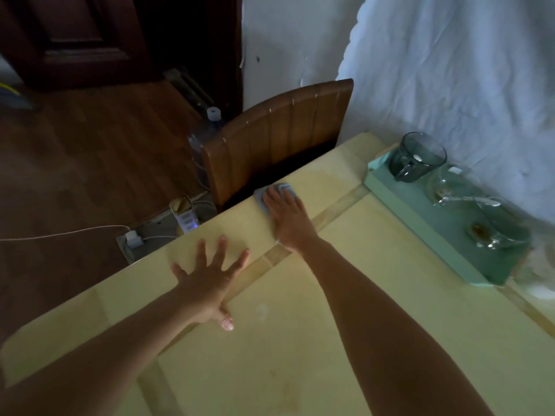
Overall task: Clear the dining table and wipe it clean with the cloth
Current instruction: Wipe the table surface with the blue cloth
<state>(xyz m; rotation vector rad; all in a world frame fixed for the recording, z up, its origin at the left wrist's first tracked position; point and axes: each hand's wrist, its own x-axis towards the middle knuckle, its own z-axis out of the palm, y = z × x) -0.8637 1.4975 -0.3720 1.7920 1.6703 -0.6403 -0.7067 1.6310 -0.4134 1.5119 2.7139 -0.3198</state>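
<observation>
The right hand presses flat-fingered on the grey cloth, seemingly at the far edge of the table; the left hand lies splayed nearby.

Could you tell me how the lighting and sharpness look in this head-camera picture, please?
Head view: dim overall, brightest on the white sheet at right, darkest over the door at left. Head view: soft throughout, the clear glasses on the green tray smearing near the right edge. Head view: no hard glare on the table; the cloth under the right hand is readable.
</observation>
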